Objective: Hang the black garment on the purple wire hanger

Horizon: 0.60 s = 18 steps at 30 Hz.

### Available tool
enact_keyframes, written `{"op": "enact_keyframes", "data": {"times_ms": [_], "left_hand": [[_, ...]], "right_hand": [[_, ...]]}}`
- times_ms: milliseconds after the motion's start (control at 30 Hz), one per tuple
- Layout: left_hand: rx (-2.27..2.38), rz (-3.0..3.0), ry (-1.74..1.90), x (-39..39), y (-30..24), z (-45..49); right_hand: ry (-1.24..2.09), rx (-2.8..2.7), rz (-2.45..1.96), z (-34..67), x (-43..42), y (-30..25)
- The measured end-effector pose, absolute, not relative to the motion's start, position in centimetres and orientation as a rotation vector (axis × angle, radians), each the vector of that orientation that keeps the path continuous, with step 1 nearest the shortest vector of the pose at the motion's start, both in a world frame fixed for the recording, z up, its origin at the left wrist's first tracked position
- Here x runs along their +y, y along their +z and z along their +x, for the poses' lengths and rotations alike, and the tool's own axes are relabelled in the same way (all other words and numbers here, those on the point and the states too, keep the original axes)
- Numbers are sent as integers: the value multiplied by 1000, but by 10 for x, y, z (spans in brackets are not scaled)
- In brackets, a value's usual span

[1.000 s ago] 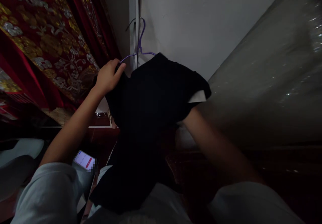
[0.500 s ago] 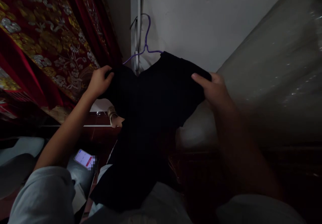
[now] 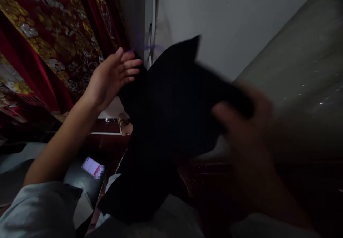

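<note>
A black garment (image 3: pixel 166 116) hangs in front of me on a thin purple hanger (image 3: pixel 150 47), whose wire is blurred by motion. My left hand (image 3: pixel 112 75) is raised at the garment's left shoulder with its fingers stretched out and apart, the fingertips beside the fabric. My right hand (image 3: pixel 241 116) is smeared by motion at the garment's right side, with the thumb pressed over the dark cloth as if gripping its sleeve end. The lower part of the garment drapes down over my lap.
A red curtain with gold and silver flowers (image 3: pixel 48 38) hangs at the left. A white wall (image 3: pixel 219 20) and a grey shiny surface (image 3: pixel 300 74) lie ahead and right. A lit phone (image 3: pixel 92 166) lies below by my left knee.
My left hand has let go of the garment's left shoulder and opened. My right hand has moved down and right with the cloth, and the garment's top has swung up.
</note>
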<state>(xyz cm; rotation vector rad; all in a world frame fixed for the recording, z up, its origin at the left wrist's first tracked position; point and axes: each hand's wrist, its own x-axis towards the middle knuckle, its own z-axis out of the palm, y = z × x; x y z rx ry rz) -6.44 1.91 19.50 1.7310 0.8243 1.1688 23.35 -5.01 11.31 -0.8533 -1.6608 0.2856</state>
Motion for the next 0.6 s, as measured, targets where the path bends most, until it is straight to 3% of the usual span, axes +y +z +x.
{"op": "enact_keyframes", "data": {"times_ms": [167,367,433,600], "left_hand": [[963,1602,959,-16,194,-79],[1227,1652,532,-59,203,-123],[1300,1798,555,-61,205,-131],[1288,2086,988,-32,193,-130]], "right_hand": [[536,-2469,-399,187,-90,127],[286,-1972,-778,207,-40,124],[362,-1941,-860,211,-21,111],[984,-1814,-838,206,4,75]]}}
